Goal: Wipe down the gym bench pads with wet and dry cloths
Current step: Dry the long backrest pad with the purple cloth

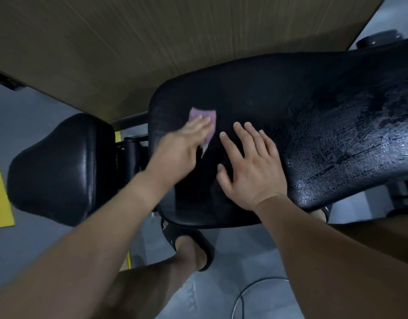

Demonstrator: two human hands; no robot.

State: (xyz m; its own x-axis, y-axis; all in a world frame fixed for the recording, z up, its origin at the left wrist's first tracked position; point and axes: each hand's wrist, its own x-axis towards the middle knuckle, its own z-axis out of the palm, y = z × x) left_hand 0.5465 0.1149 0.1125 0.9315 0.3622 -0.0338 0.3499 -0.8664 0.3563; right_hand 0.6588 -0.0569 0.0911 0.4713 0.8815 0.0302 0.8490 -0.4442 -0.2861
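Note:
The long black back pad (pixel 313 125) of the gym bench runs from the centre to the right edge; its right part glistens wet. A smaller black seat pad (pixel 58 169) sits to its left. My left hand (pixel 180 148) presses a purple cloth (pixel 204 117) flat onto the near end of the back pad, fingers straight and motion-blurred. Beside it, my right hand (pixel 249 166) rests on the same pad with fingers spread, holding nothing.
A wood-panelled wall (pixel 152 42) stands behind the bench. Grey floor (pixel 233 261) lies below, with a yellow marking (pixel 0 199) at the left. My sandalled foot (pixel 191 245) stands under the pad's edge. A cable loop (pixel 251 293) lies on the floor.

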